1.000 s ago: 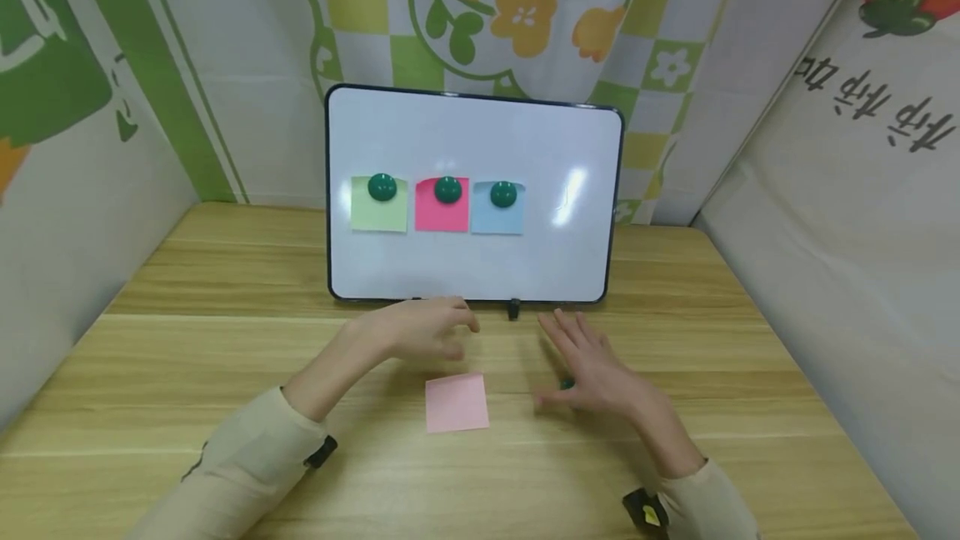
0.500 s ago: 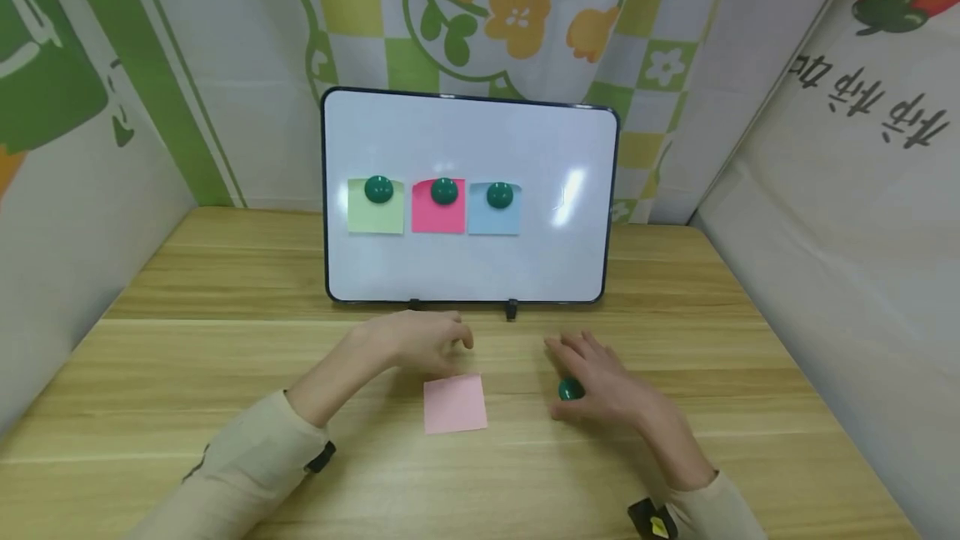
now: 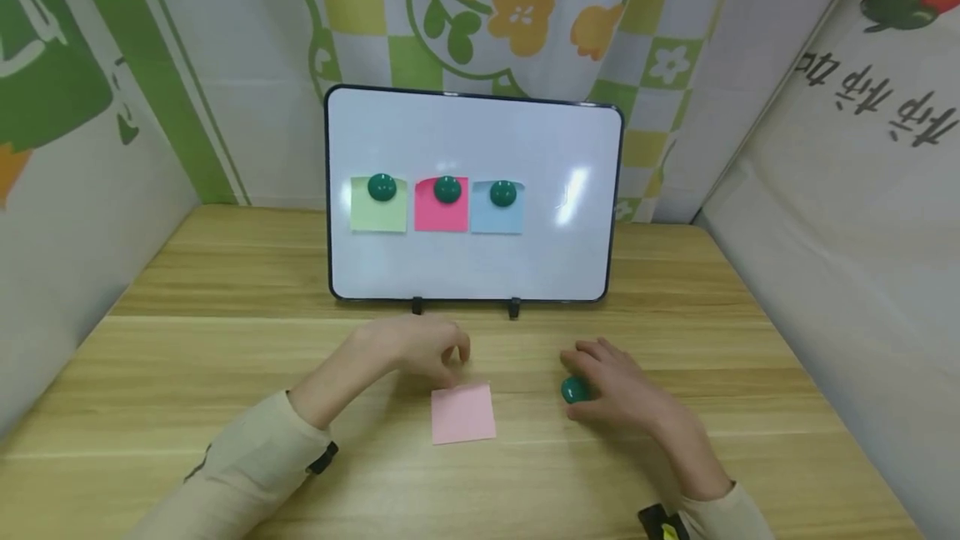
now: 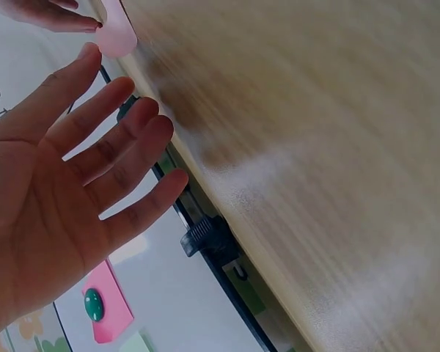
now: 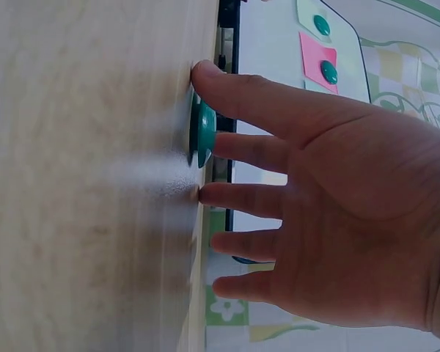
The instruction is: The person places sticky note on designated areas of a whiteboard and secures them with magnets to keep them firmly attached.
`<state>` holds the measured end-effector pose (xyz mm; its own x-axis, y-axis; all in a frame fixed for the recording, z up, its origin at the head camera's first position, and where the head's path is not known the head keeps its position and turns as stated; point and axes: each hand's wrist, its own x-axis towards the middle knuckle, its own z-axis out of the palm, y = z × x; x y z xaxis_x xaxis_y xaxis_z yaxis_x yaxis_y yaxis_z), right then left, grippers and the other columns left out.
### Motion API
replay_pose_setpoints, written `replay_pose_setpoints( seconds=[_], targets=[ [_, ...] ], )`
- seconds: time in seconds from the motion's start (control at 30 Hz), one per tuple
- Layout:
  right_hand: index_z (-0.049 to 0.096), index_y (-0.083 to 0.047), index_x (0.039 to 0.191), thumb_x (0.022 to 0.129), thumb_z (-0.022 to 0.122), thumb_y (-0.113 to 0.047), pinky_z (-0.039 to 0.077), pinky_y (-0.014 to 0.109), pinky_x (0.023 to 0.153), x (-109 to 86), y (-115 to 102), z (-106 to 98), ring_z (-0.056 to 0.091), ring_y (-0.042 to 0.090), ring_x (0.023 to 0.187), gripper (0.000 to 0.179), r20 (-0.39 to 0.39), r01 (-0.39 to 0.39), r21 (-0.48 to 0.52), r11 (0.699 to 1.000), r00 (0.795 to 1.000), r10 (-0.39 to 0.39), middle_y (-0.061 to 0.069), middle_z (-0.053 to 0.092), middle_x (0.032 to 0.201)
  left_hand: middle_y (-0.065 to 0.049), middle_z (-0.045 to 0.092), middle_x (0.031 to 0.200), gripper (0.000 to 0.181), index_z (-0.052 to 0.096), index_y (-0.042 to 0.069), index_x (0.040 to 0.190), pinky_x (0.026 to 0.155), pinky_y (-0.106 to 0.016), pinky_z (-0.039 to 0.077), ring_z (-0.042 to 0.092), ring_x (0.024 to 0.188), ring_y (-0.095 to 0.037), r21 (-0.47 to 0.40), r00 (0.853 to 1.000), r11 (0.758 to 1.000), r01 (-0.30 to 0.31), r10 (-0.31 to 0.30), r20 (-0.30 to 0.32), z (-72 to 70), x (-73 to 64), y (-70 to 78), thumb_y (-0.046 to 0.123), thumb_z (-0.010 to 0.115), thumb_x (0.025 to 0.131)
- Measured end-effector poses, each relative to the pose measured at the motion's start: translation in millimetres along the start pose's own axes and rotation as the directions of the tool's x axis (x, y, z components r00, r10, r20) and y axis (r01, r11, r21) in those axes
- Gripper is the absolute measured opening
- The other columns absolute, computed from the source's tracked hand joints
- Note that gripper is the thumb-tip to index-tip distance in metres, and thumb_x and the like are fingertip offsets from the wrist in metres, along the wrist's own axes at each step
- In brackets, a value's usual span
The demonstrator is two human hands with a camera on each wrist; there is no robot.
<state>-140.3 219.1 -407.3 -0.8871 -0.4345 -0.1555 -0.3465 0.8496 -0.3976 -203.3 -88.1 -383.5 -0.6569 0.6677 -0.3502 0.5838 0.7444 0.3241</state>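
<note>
A pale pink sticky note lies on the wooden table in the head view. My left hand is just behind it, thumb at the note's far edge and fingers loosely bent. In the left wrist view the fingers of my left hand are spread, and the pink note curves beside the thumb tip. My right hand is around a green round magnet on the table. In the right wrist view the magnet sits between the thumb and index finger of my right hand.
A whiteboard stands at the back on small black feet. It bears a green note, a hot pink note and a blue note, each under a green magnet. Printed fabric hangs behind.
My right hand has lowered and drawn back to the magnet, its thumb and fingers coming closer around it. My left hand has dropped to the pink note, which has slid slightly toward me.
</note>
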Motion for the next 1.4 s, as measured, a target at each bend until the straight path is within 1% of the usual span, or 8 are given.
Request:
replay_pose_setpoints(
  seconds=[0.1, 0.33, 0.5, 0.6, 0.73, 0.97, 1.2, 1.4],
  targets=[
    [0.052, -0.003, 0.14, 0.085, 0.077, -0.028, 0.022, 0.069, 0.114, -1.9, 2.0, -1.4, 0.03, 0.054, 0.141, 0.066, -0.009, 0.008, -0.016, 1.0, 1.0, -0.008, 0.027, 0.043, 0.149, 0.004, 0.066, 0.095, 0.03, 0.07, 0.017, 0.109, 0.083, -0.033, 0.052, 0.059, 0.089, -0.011, -0.018, 1.0, 1.0, 0.009, -0.009, 0.007, 0.0, -0.5, 1.6, 0.033, 0.076, 0.085],
    [0.061, -0.006, 0.129, 0.084, 0.078, -0.025, 0.032, 0.065, 0.111, -3.1, 3.4, -2.0, 0.042, 0.047, 0.136, 0.051, -0.021, 0.016, -0.046, 0.999, 1.0, -0.017, 0.025, 0.047, 0.146, 0.009, 0.065, 0.095, 0.023, 0.069, 0.022, 0.098, 0.083, -0.033, 0.051, 0.059, 0.089, -0.009, -0.08, 0.997, 0.996, 0.046, -0.04, 0.07, 3.2, -1.0, 6.3, 0.036, 0.079, 0.082],
    [0.066, -0.008, 0.119, 0.084, 0.078, -0.021, 0.033, 0.065, 0.11, -1.8, 3.7, -1.0, 0.044, 0.047, 0.135, 0.039, -0.03, 0.004, -0.056, 0.998, 1.0, -0.006, 0.026, 0.048, 0.146, 0.011, 0.065, 0.092, 0.016, 0.068, 0.024, 0.088, 0.082, -0.03, 0.051, 0.059, 0.087, -0.007, -0.056, 0.996, 0.998, 0.038, -0.034, 0.08, 5.0, -0.4, 11.3, 0.031, 0.08, 0.082],
    [0.067, -0.009, 0.115, 0.084, 0.078, -0.019, 0.036, 0.064, 0.109, -1.0, 3.8, -0.5, 0.045, 0.048, 0.134, 0.034, -0.027, -0.007, -0.046, 0.999, 1.0, 0.006, 0.026, 0.048, 0.145, 0.011, 0.064, 0.084, 0.011, 0.067, 0.023, 0.081, 0.076, -0.028, 0.05, 0.057, 0.08, -0.007, -0.018, 0.997, 1.0, 0.02, -0.019, 0.08, 5.0, -0.4, 14.2, 0.022, 0.078, 0.083],
    [0.067, -0.01, 0.113, 0.084, 0.078, -0.019, 0.037, 0.063, 0.109, -0.2, 3.7, -0.3, 0.045, 0.048, 0.133, 0.032, -0.019, -0.023, -0.029, 0.999, 1.0, 0.022, 0.026, 0.048, 0.146, 0.011, 0.06, 0.074, 0.016, 0.065, 0.021, 0.073, 0.066, -0.025, 0.044, 0.052, 0.07, -0.007, 0.014, 0.997, 1.0, -0.001, 0.0, 0.075, 5.2, -1.3, 16.8, 0.017, 0.075, 0.084],
    [0.067, -0.01, 0.112, 0.084, 0.078, -0.017, 0.038, 0.061, 0.11, 0.1, 2.5, -0.4, 0.046, 0.047, 0.134, 0.03, -0.016, -0.034, -0.017, 0.999, 0.999, 0.034, 0.026, 0.048, 0.147, 0.01, 0.058, 0.074, 0.02, 0.061, 0.021, 0.071, 0.063, -0.025, 0.042, 0.05, 0.069, -0.007, 0.021, 0.997, 1.0, 0.013, -0.015, 0.078, 6.2, -3.7, 20.3, 0.011, 0.077, 0.079],
    [0.067, -0.01, 0.113, 0.085, 0.077, -0.016, 0.038, 0.059, 0.11, 0.5, 0.1, -0.9, 0.045, 0.046, 0.135, 0.03, -0.008, -0.05, 0.007, 0.999, 0.999, 0.05, 0.026, 0.046, 0.148, 0.007, 0.059, 0.079, 0.021, 0.061, 0.02, 0.074, 0.065, -0.026, 0.043, 0.051, 0.074, -0.01, 0.006, 0.996, 1.0, 0.019, -0.019, 0.09, 7.0, -5.3, 22.0, 0.004, 0.073, 0.081],
    [0.066, -0.008, 0.115, 0.086, 0.076, -0.016, 0.038, 0.059, 0.11, 1.1, -1.0, -0.7, 0.046, 0.046, 0.135, 0.031, -0.035, -0.011, -0.023, 1.0, 0.999, 0.011, 0.027, 0.048, 0.146, 0.007, 0.06, 0.084, 0.02, 0.061, 0.019, 0.081, 0.068, -0.027, 0.046, 0.054, 0.078, -0.011, -0.013, 0.999, 1.0, 0.001, 0.0, 0.045, 4.9, -6.0, 20.3, 0.001, 0.07, 0.08]
  ],
)
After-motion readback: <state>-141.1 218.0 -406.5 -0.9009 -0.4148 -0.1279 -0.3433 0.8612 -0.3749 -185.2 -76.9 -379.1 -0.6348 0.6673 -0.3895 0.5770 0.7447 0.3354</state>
